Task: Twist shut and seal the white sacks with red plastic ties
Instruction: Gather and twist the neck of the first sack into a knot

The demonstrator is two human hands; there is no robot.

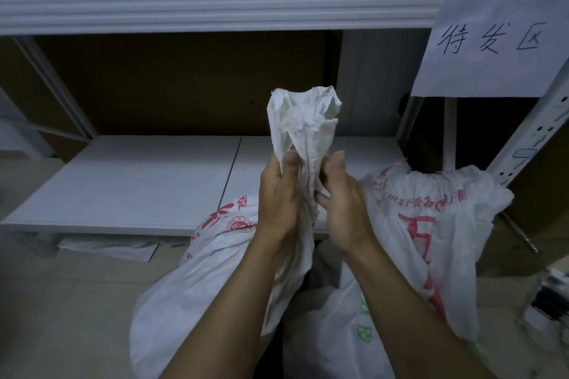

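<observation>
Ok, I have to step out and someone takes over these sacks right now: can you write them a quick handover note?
Left hand and right hand both grip the gathered neck of the white sack, which is held upright between them.
Second sack, with red print, sits to the right. Its top is bunched, but I cannot tell whether it is tied.
Done: neck gathered.
Left: twist it tight and fit a red tie. No tie is in view.
</observation>
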